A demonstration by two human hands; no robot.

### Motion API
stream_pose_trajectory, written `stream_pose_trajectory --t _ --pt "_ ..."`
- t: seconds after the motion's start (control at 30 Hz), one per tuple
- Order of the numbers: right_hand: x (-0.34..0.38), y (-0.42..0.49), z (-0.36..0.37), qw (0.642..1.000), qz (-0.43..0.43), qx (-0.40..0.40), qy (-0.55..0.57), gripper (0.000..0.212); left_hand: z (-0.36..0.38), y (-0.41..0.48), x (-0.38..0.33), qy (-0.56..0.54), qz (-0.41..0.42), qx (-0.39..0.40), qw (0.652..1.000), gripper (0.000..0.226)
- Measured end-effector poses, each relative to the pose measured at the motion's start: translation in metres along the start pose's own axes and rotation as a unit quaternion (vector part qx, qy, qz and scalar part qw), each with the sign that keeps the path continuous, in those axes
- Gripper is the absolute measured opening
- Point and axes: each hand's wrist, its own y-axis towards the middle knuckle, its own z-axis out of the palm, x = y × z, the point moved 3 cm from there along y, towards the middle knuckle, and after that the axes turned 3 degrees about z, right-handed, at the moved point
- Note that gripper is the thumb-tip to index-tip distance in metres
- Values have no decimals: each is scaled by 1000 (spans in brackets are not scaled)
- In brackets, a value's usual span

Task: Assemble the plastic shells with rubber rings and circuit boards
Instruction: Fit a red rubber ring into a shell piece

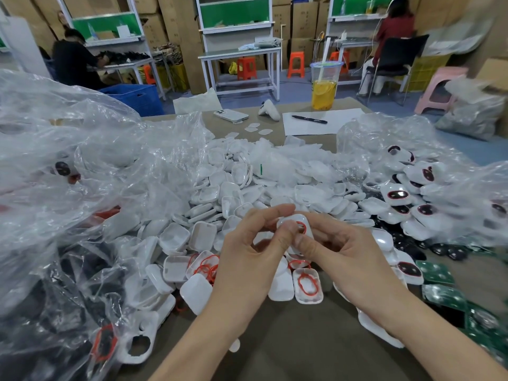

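Both forearms reach in from the bottom edge over the brown desk (288, 353), and my two hands meet just above the heap. My left hand (247, 259) pinches a white shell (295, 220) between thumb and forefinger. My right hand (349, 259) holds the same shell from the other side, thumb pressed near its opening. So both hands are closed on that one piece, held clear of the desk. A red ring (302, 226) sits at the shell's opening; I cannot tell whether it is fully seated, since my thumbs cover part of it.

I judge the shell to be light, stiff and rather slick, so it is best held by its long edges, leaving the opening free. The ring looks thin, soft and floppy; it will likely twist or pop out, so I would press it in with a thumb pad, bit by bit around the rim.

Below my hands another shell with a loose ring (307, 287) lies on the desk. A big pile of bare shells (220, 193) spreads beyond. Green circuit boards (434, 270) lie to the right, near shells already fitted (398, 195). A crumpled plastic bag (82, 160) crowds the left.
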Motion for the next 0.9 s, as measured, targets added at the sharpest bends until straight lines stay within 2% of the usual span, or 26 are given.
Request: stream_pose_trajectory --t 0.17,0.37,0.63,0.73,0.9 --pt "0 0 0 999 -16 -6 -29 24 -1 0 1 -16 -14 -1 1000 15" --pt "3 0 1 999 -15 -3 -28 27 0 1 1 0 10 -16 1000 16" --pt "-3 2 -5 998 22 -50 40 25 0 -1 0 66 44 37 996 27" --pt "-4 3 -6 995 44 -59 74 29 0 -3 -1 58 36 43 997 30" --pt "-4 4 -6 990 64 -66 108 24 1 -4 -3 38 25 50 998 27"
